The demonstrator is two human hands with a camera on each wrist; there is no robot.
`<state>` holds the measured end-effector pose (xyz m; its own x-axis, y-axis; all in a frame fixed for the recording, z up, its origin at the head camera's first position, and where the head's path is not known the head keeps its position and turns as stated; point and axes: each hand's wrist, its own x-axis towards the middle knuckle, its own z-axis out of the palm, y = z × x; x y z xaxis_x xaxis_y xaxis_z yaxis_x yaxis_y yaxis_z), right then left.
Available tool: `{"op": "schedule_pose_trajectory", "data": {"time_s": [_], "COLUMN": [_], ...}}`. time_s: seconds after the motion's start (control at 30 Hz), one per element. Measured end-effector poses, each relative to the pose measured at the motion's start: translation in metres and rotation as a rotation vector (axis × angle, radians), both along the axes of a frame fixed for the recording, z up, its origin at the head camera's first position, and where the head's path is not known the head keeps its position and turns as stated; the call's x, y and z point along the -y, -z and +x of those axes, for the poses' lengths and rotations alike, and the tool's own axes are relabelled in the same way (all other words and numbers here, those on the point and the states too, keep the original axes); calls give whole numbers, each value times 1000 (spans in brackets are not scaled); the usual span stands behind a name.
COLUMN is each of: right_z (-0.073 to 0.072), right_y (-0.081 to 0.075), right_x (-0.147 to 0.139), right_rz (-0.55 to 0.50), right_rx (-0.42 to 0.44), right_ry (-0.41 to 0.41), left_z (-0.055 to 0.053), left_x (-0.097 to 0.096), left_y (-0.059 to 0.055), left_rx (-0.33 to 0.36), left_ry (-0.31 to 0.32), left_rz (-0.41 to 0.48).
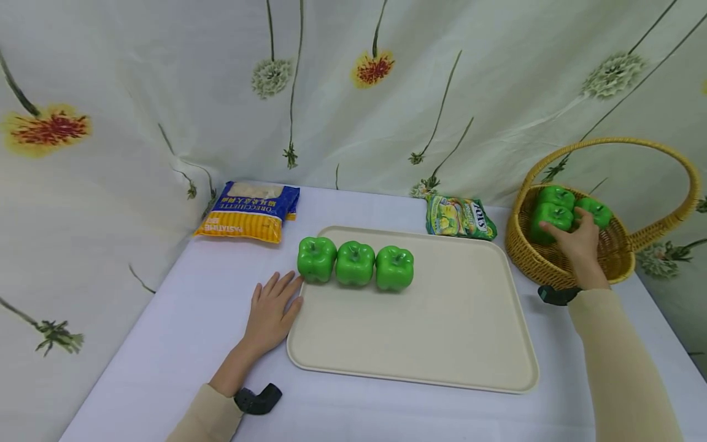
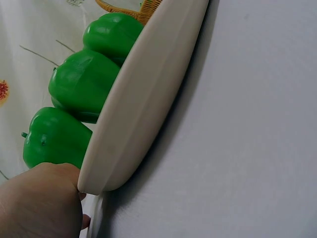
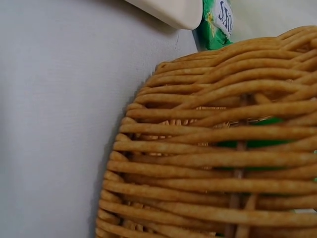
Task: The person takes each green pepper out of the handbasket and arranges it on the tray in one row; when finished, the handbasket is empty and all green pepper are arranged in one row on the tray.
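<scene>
Three green bell peppers, left (image 1: 316, 259), middle (image 1: 355, 264) and right (image 1: 394, 268), stand in a row along the upper left of a beige tray (image 1: 414, 331). My left hand (image 1: 273, 316) rests with spread fingers at the tray's left edge; the left wrist view shows the hand (image 2: 42, 198) beside the rim. On the right, my right hand (image 1: 580, 245) reaches into a wicker basket (image 1: 527, 255), thumb and fingers around the front green bell pepper (image 1: 554, 216). Two others, back (image 1: 556, 196) and right (image 1: 599, 212), lie there. The basket's weave (image 3: 213, 173) hides this hand in the right wrist view.
A blue and yellow pasta bag (image 1: 248, 212) lies behind the tray's left corner. Near its back right edge is a green snack packet (image 1: 460, 218). The basket's tall handle (image 1: 624, 141) arches over its right side. A flowered cloth (image 1: 342, 123) hangs behind the white table.
</scene>
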<state>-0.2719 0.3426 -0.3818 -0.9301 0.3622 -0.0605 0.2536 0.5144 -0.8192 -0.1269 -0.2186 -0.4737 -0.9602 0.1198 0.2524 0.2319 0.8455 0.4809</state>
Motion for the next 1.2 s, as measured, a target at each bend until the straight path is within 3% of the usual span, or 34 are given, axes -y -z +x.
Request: {"op": "schedule_pose_trajectory", "data": {"time_s": [0.3,0.67,1.2], "right_z": [-2,-3,10], "right_y": [3,3,-11], "right_x": [-3,-2,4], "right_rz": [22,26,73], "right_rx": [30,30,8], "right_ry": [-41,-37,-23], "left_z": [0,0,0], "left_x": [0,0,0], "left_y": [0,0,1], "left_rx": [11,2,1], "left_ry": [-1,1,1], "left_rz": [0,0,-11]}}
